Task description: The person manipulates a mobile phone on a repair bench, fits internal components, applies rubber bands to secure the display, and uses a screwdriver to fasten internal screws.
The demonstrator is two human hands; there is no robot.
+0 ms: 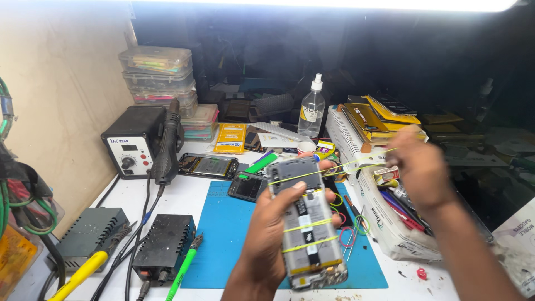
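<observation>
Left of frame: black box units (pixel 165 245) crowd the blue mat's (pixel 228 223) left edge. Centre — left hand (pixel 273 234) grasps an opened phone (pixel 306 223), lifted clear above the mat. Right — right hand (pixel 421 167), blurred, pinches a yellow rubber band (pixel 345 165) stretched off the phone's top; a cluttered box (pixel 390 223) hems the mat's right edge.

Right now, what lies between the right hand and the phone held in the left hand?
In the head view, a stretched yellow rubber band runs from the right hand to the phone.

This is a phone repair workshop: a hot-air station (pixel 135 146) at the counter's left edge, soldering irons (pixel 184 267), opened phones (pixel 209 165), parts boxes (pixel 159 73)
</observation>
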